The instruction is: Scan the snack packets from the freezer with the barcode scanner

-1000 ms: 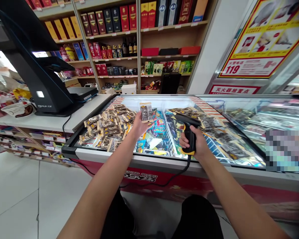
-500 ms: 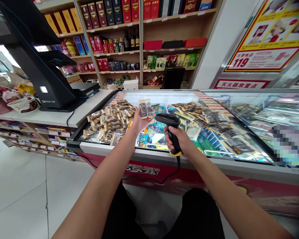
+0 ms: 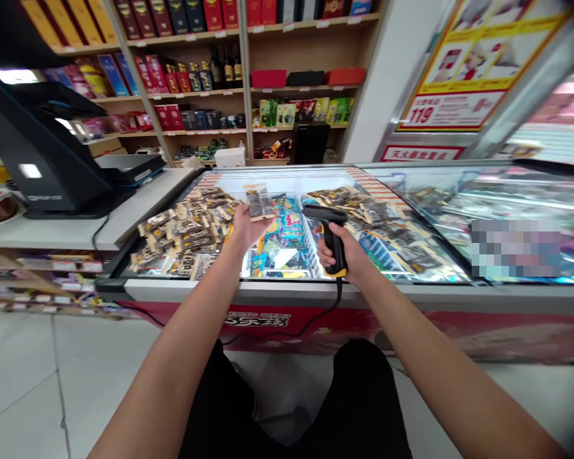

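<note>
My left hand (image 3: 249, 228) grips a small snack packet (image 3: 259, 202) with a dark middle and tan ends, held up above the glass freezer top. In my right hand (image 3: 342, 250) is a black and yellow barcode scanner (image 3: 333, 239), its head pointing left toward the packet. The scanner and packet are apart. On the glass to the left lies a heap of similar packets (image 3: 191, 233). Another pile of packets (image 3: 387, 220) spreads to the right of the scanner. Blue bags (image 3: 287, 223) show through the glass between the piles.
A chest freezer (image 3: 182, 290) with a pale rim stands before me. The scanner's cable (image 3: 310, 322) hangs down its front. At left, a counter (image 3: 76, 233) carries a dark checkout terminal (image 3: 52, 159). Shelves (image 3: 196, 92) with boxes and bottles rise behind.
The view has turned to the right, so the surroundings sit further left. The packet has tilted slightly and the scanner is more level. Both hands keep their hold.
</note>
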`<action>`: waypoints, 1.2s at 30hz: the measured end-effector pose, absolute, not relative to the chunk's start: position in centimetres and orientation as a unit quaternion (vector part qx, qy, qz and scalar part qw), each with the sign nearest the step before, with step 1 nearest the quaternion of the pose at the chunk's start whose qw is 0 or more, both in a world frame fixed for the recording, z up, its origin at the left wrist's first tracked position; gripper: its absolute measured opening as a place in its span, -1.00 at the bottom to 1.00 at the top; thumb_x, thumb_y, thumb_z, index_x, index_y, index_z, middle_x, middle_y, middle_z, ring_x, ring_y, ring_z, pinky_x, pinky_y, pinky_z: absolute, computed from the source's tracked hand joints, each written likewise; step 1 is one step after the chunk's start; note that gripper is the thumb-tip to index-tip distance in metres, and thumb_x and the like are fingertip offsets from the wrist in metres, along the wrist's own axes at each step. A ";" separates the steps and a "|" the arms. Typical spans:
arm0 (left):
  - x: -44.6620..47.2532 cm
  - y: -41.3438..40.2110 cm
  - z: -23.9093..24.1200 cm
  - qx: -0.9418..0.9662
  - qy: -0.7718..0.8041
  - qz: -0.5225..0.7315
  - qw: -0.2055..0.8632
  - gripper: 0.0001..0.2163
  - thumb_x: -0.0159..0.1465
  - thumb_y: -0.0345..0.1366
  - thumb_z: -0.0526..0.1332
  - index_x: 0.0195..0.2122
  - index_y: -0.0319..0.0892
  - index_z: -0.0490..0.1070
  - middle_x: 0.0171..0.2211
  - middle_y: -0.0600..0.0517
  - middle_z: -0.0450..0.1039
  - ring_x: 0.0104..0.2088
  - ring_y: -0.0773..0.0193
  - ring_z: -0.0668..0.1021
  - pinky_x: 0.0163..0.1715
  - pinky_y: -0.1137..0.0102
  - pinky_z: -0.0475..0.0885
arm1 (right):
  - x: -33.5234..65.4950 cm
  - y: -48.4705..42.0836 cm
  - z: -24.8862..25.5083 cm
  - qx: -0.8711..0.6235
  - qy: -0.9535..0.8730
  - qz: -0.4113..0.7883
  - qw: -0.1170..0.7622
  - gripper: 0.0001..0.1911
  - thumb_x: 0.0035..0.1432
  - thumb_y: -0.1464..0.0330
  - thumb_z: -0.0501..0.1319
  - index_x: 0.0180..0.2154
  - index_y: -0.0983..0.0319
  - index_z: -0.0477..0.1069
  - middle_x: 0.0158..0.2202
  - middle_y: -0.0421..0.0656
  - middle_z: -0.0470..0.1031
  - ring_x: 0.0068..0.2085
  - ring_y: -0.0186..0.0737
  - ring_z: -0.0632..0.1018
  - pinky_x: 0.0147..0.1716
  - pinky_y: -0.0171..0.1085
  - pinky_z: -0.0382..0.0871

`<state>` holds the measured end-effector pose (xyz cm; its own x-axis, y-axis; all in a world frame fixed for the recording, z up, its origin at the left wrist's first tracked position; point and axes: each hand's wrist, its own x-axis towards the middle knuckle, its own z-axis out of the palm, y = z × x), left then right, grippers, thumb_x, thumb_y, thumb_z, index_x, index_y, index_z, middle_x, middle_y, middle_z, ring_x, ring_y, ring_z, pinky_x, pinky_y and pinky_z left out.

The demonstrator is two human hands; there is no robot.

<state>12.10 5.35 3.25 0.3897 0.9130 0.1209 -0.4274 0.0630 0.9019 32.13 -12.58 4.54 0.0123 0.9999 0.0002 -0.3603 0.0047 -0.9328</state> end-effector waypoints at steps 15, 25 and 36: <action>25.3 -1.2 6.0 0.692 0.224 0.375 0.575 -0.52 0.57 -0.01 -0.02 0.41 -0.01 0.35 0.32 -0.15 0.49 0.19 -0.05 0.62 0.23 -0.03 0.48 | 47.7 -24.1 4.8 -0.426 -0.280 0.392 0.766 -0.47 0.04 -0.11 0.50 -0.23 0.10 0.41 -0.64 -0.40 0.17 -0.68 -0.43 0.21 -0.67 -0.38 0.16; 38.6 -11.3 4.9 0.963 0.168 0.204 0.060 -0.58 0.57 -0.13 0.06 0.33 -0.12 0.48 0.26 -0.32 0.38 0.29 -0.19 0.38 0.26 0.02 0.32 | 51.5 -30.5 5.1 -0.457 -0.238 0.321 0.795 -0.53 0.06 -0.05 0.46 -0.25 0.11 0.38 -0.63 -0.39 0.16 -0.67 -0.39 0.17 -0.69 -0.34 0.18; 35.6 -11.9 2.4 0.953 0.187 0.236 0.035 -0.40 0.53 0.10 0.05 0.47 -0.10 0.33 0.47 -0.34 0.21 0.36 -0.27 0.33 0.29 -0.08 0.26 | 47.6 -29.4 5.7 -0.447 -0.262 0.368 0.772 -0.59 0.11 -0.02 0.44 -0.22 0.11 0.45 -0.62 -0.35 0.16 -0.65 -0.40 0.12 -0.65 -0.32 0.12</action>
